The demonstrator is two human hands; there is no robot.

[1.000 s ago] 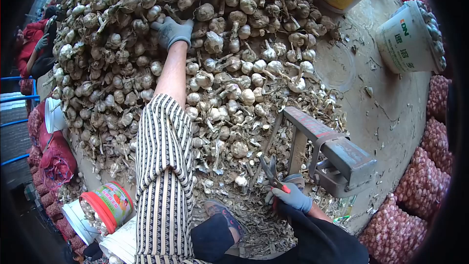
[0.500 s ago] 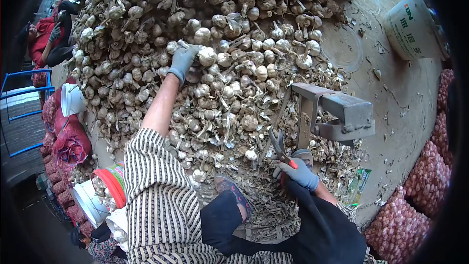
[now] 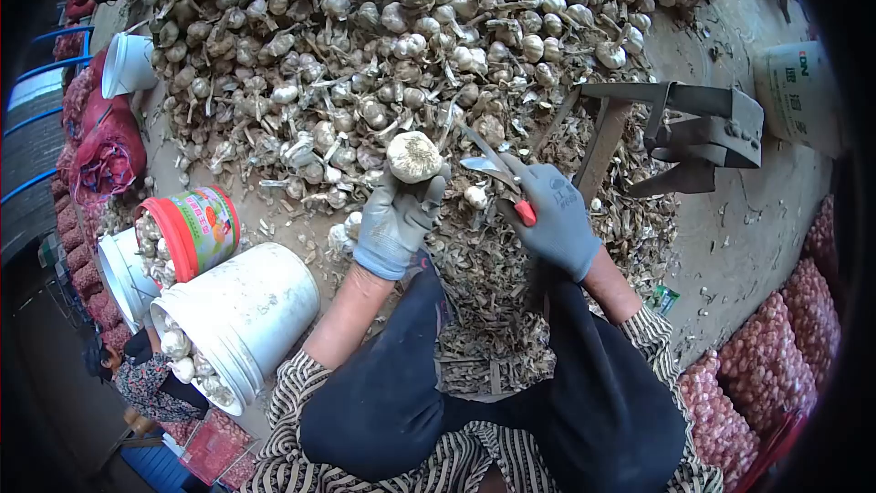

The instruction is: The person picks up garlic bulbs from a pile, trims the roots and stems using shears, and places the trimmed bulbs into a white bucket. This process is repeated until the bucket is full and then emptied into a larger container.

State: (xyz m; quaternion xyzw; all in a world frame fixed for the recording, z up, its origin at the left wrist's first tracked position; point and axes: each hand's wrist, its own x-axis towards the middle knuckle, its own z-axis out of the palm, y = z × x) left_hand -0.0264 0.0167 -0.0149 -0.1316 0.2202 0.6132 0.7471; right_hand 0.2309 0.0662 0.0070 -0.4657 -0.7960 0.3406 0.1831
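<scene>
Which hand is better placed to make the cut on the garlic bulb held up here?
Likely the right hand: it grips the shears, blades right beside the garlic bulb, which the left hand holds up.

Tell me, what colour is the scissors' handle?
Red; the head view shows the scissors' handle in the right hand.

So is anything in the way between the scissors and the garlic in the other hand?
Nothing I can see. The left hand holds the garlic up, and the scissors in the right hand point at it from the side. Only an open gap lies between the blades and the garlic.
</scene>
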